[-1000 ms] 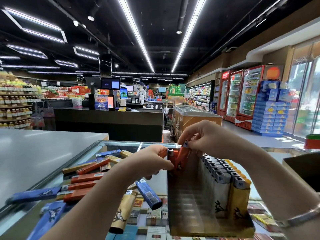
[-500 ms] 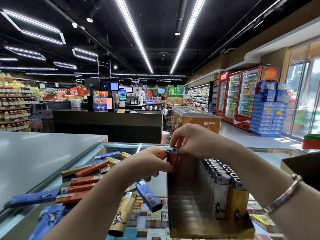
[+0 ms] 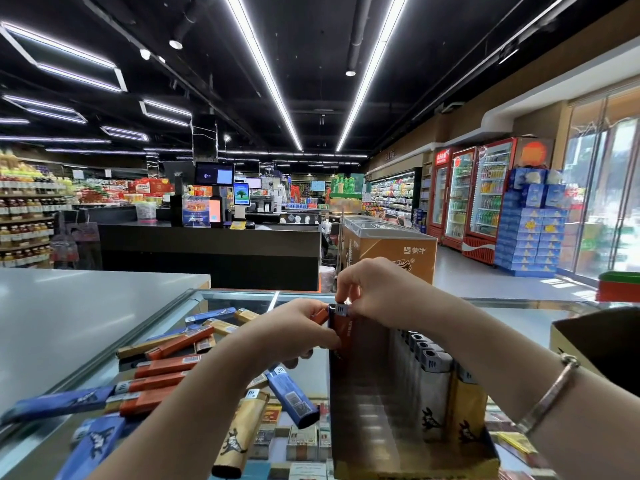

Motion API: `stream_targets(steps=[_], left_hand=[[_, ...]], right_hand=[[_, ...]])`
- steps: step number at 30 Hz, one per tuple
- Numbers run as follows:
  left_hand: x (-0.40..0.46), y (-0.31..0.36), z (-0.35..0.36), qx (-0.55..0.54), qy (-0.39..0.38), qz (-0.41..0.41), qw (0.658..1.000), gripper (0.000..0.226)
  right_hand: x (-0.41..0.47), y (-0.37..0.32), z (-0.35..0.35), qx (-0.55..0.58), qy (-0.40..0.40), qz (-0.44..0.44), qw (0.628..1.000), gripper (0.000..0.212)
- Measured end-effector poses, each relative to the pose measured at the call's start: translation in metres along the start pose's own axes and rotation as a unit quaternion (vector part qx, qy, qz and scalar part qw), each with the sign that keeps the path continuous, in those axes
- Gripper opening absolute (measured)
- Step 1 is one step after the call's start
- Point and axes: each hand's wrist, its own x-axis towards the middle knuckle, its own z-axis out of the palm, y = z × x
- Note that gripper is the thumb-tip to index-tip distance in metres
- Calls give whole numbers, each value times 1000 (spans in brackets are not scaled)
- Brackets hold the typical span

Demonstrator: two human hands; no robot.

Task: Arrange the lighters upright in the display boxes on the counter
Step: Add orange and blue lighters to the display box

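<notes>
Head view: hands (image 3: 332, 317) pinching lighter (image 3: 341, 325)

Tabletop (image 3: 194, 308): clear glass w/ metal edge trim, glossy, reflective. Grey slab (image 3: 86, 306) at left of frame: smooth, semi-gloss sheen. Loose lighters (image 3: 166, 365) lower left: printed paper-look wraps in orange, blue, tan, w/ shiny metal caps. Display box (image 3: 367, 427) lower centre: glossy brown card, inner wall mirrors light. Upright lighters (image 3: 433, 379) in it: metal tops, smooth wrapped bodies. Bracelet (image 3: 550, 393) at right: polished metal.
</notes>
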Motion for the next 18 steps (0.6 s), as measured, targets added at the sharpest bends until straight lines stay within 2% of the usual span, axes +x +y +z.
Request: stream_targets(steps=[12,15,18], left_hand=[[3,-2,0,-6,-4,-5,1000,9],[5,-4,-1,-4,-3,-10,1000,13],[5,-4,-1,-8,-10,-3,1000,11]], right_hand=[[-7,-8,-9,27,-39,-27,999,21],[-7,-14,-5,2,-64,-35,997,21],[-7,-17,4,-37,-57,-15,998,21]])
